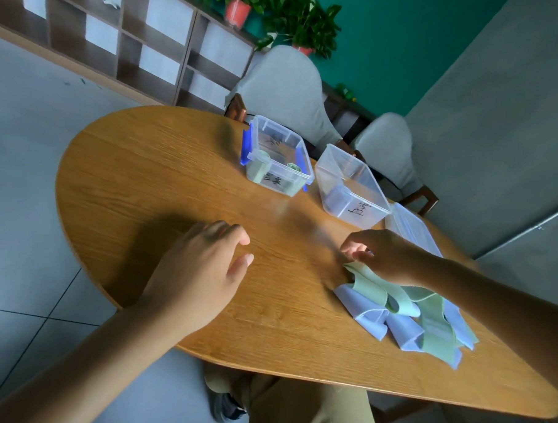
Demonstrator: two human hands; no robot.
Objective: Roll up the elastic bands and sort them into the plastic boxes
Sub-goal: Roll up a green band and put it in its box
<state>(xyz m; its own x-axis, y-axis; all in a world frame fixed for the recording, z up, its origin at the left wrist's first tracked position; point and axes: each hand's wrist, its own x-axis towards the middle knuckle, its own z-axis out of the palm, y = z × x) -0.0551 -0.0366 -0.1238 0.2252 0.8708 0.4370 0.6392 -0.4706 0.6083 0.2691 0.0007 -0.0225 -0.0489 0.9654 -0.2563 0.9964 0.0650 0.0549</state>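
At the lower right of the frame, a loose pile of green and lilac bands lies on the wooden table. The right hand reaches onto the pile's upper end, fingers curled at the tip of a green band; it appears to pinch that end, though blur leaves this uncertain. The left hand hovers over bare table at centre left, fingers loosely curled, holding nothing. Judged step: drawing one band free for rolling. To do it well, lift only the green end, separate it from the lilac bands tangled beneath, lay it flat before the left hand, then roll tightly from one end so the coil holds. Up the frame, the blue-latched box already holds what look like green rolls; the clear box to its right seems to hold nothing yet, with a lid lying just beside it. Each box bears a handwritten black label, possibly Chinese characters; neither is legible.
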